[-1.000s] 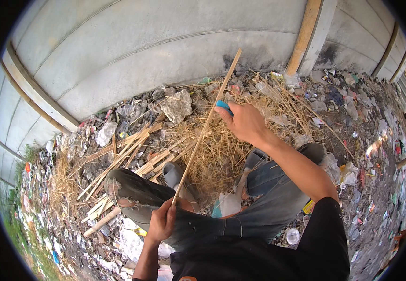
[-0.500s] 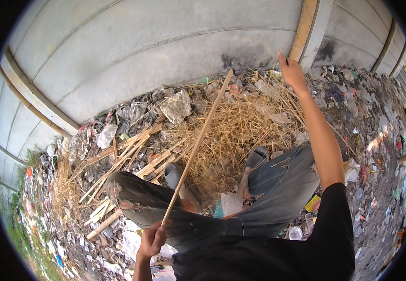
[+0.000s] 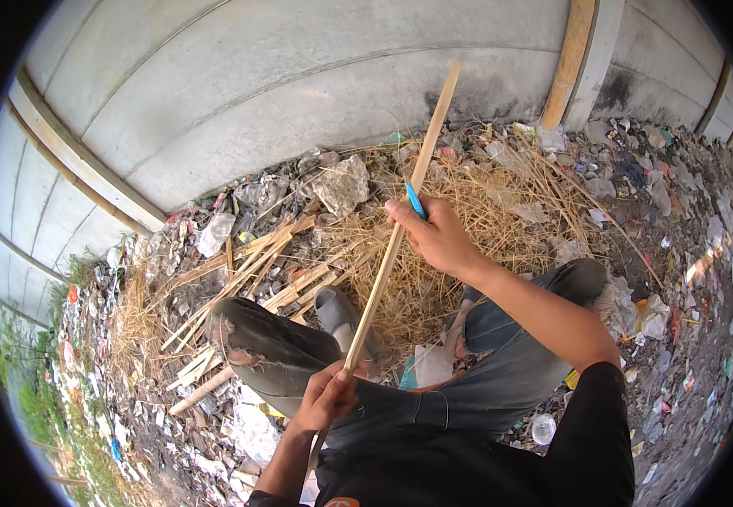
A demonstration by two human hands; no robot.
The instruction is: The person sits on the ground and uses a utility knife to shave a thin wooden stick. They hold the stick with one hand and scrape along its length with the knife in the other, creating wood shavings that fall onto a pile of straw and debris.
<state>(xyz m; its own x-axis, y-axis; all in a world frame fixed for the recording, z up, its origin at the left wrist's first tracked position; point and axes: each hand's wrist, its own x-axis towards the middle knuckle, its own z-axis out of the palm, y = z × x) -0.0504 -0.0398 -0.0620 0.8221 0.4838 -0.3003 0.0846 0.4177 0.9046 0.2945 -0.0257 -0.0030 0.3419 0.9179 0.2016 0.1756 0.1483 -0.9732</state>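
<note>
Strip held slantwise above the ground, over the person's lap; work in hand judged to be a pass of the tool along it. Left hand [image 3: 326, 395]: fingers clenched round the lower part of the pale wooden strip [image 3: 377, 291], whose upper end stands in front of the grey wall [image 3: 299, 101]. Right hand [image 3: 441, 238]: fingers grasping a blue tool [image 3: 415, 201] set against the strip around mid-length, thumb across the wood; blade, if any, not distinguishable. On the ground between the feet and its wall-side edge: a heap of straw-coloured shavings [image 3: 501, 215]; left of it, loose strips [image 3: 277, 253], with a pale stone [image 3: 341, 186] nearer the wall. Judgement: next move calls for a steady left hold, even tool pressure and a stroke kept clear of the left fingers and knees; a slender piece likely flexes under load.
</note>
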